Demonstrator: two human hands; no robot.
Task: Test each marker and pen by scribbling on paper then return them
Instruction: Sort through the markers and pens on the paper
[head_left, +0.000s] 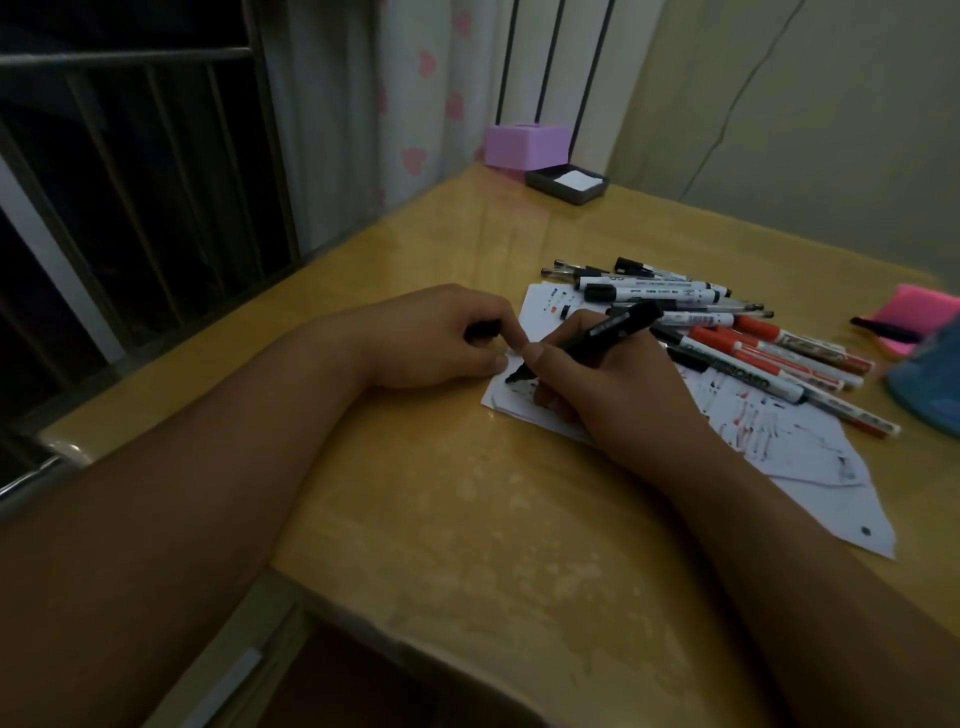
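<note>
My right hand (613, 384) grips a black marker (597, 335), its tip down on the white paper (511, 402) among black scribbles. My left hand (441, 338) curls round the marker's black cap (483, 328) and rests at the paper's left edge. A pile of several markers and pens (727, 332), black-capped white ones and red ones, lies on the sheets just right of my right hand. More scribbled sheets (810, 467) spread to the right.
The yellow wooden table (467, 519) has a purple box (524, 145) and a dark tray with white notes (566, 183) at its far edge. A pink pad with a black pen (914, 317) and a blue object (930, 379) sit at the right. Window bars stand left.
</note>
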